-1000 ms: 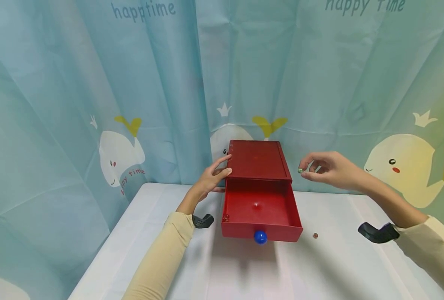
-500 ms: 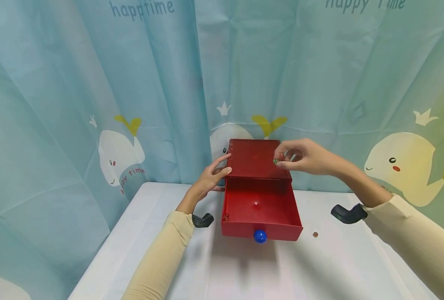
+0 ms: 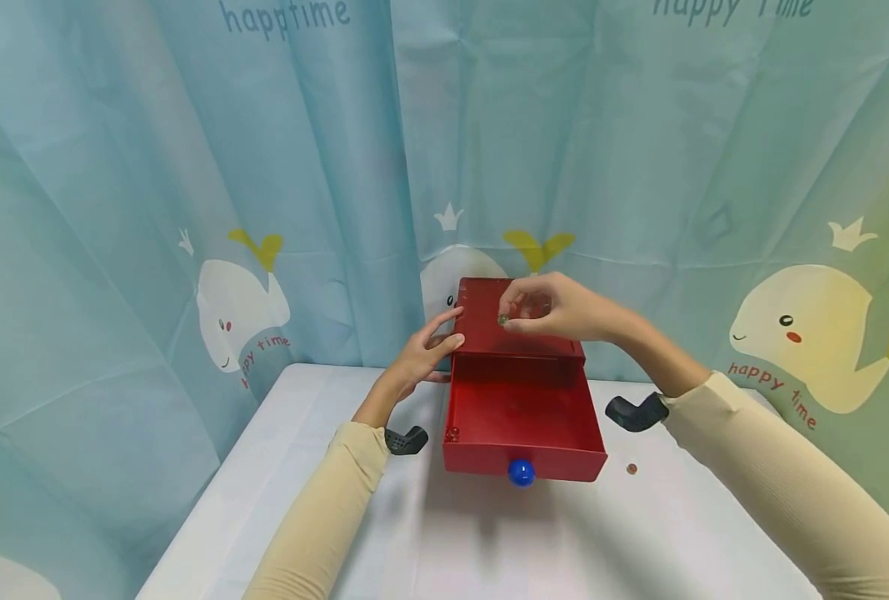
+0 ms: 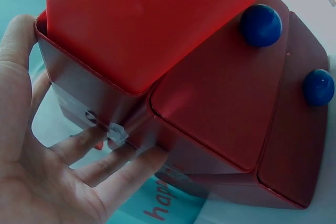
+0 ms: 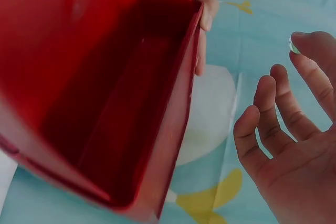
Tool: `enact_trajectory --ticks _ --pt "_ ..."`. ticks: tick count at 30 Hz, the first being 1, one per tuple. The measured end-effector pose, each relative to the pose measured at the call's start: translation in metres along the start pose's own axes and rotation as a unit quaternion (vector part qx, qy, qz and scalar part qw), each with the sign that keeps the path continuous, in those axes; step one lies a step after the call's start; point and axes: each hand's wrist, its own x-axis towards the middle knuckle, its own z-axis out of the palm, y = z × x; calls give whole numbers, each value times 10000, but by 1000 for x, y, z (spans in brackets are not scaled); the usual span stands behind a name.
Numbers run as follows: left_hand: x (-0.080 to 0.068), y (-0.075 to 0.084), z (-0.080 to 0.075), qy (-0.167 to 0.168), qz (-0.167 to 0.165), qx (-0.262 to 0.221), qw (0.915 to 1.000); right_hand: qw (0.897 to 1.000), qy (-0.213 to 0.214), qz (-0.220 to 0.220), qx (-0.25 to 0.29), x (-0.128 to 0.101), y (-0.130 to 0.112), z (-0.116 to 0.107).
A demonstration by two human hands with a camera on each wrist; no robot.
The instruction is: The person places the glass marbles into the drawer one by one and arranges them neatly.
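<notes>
A red drawer cabinet [image 3: 477, 321] stands on the table with its top drawer [image 3: 526, 417] pulled out. My left hand [image 3: 417, 360] rests against the cabinet's left side, fingers spread; the left wrist view shows them along the wall and the thumb at the top rim. Between thumb and index finger, my right hand [image 3: 567, 310] pinches a small green bead [image 5: 294, 47], with the other fingers apart. In the head view that hand appears in front of the cabinet's top, behind the drawer opening. Small reddish beads [image 3: 452, 434] lie in the drawer's front left corner.
One reddish bead [image 3: 631, 469] lies on the white table [image 3: 324, 500], right of the drawer. A blue knob [image 3: 521, 473] sticks out of the drawer front. Two lower drawers [image 4: 210, 98] with blue knobs are closed. Behind the table hangs a curtain [image 3: 302, 167].
My right hand has moved left with the green bead, from beside the cabinet to over it. My left hand and the drawer stay where they were.
</notes>
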Motion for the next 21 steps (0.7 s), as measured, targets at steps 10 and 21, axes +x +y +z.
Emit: enact_trajectory --ticks 10,21 --pt "-1 1 0 43 -17 73 10000 9996 -138 -209 142 16 2 18" --pt "-1 1 1 56 -34 91 9999 9996 -189 -188 63 21 0 29"
